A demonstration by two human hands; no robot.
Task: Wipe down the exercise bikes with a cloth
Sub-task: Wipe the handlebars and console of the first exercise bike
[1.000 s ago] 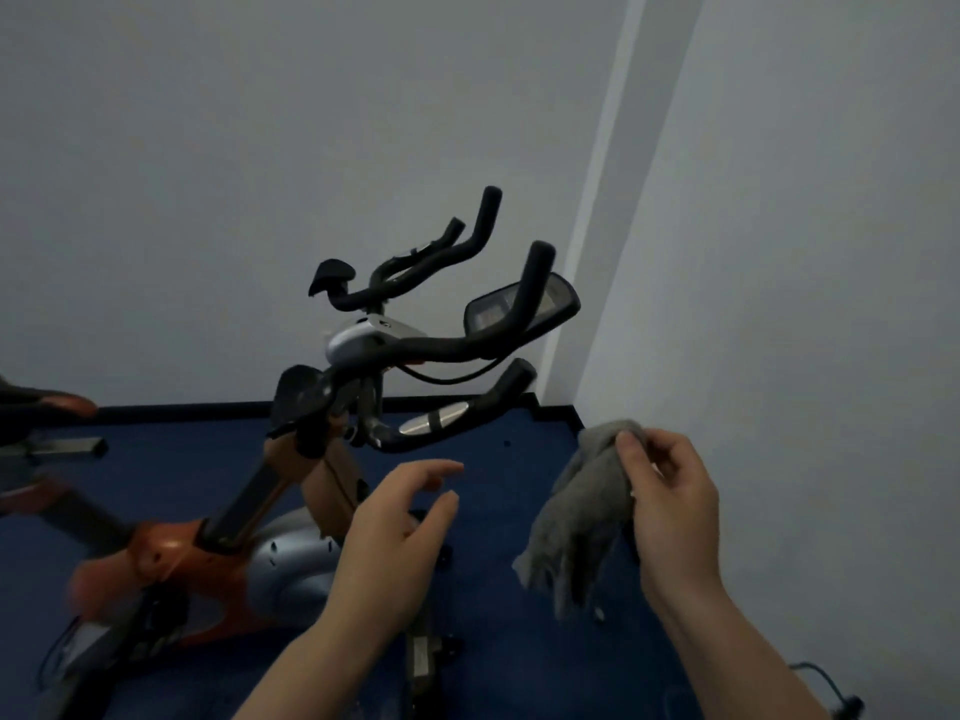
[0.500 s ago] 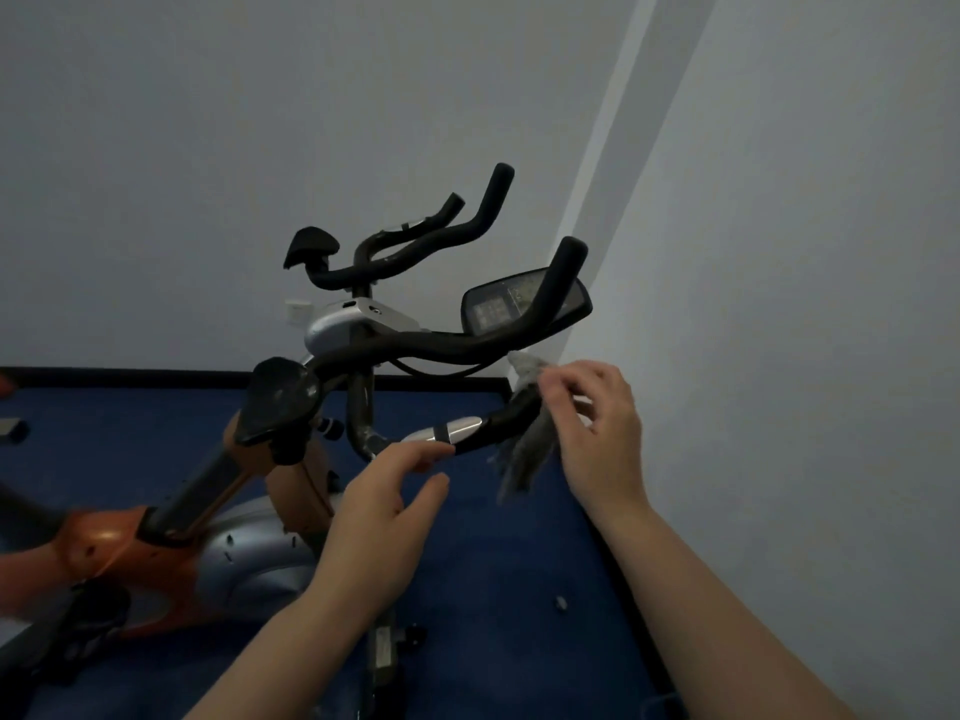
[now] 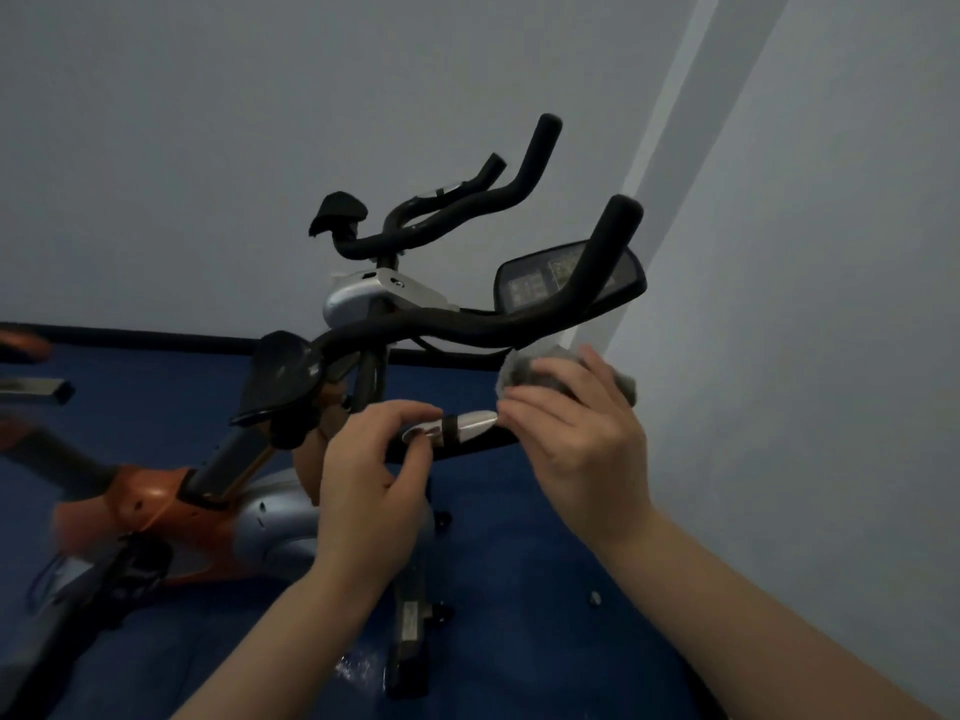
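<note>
An orange and grey exercise bike point(image 3: 156, 506) with black handlebars point(image 3: 467, 324) and a console screen point(image 3: 545, 283) stands in the room's corner. My right hand point(image 3: 582, 439) is shut on a grey cloth point(image 3: 524, 374), bunched around the end of the lower handlebar grip point(image 3: 467, 433). My left hand point(image 3: 374, 485) pinches that same grip near its silver sensor plate point(image 3: 475, 420), thumb and fingers closed on the bar. Most of the cloth is hidden under my right hand.
White walls meet in a corner point(image 3: 649, 200) just behind the handlebars, close on the right. The floor is blue carpet point(image 3: 519, 589) with a dark skirting. Part of another bike point(image 3: 31, 371) shows at the far left edge.
My right hand has carried the cloth up from waist height onto the end of the lower grip. My left hand has closed in and taken hold of the grip.
</note>
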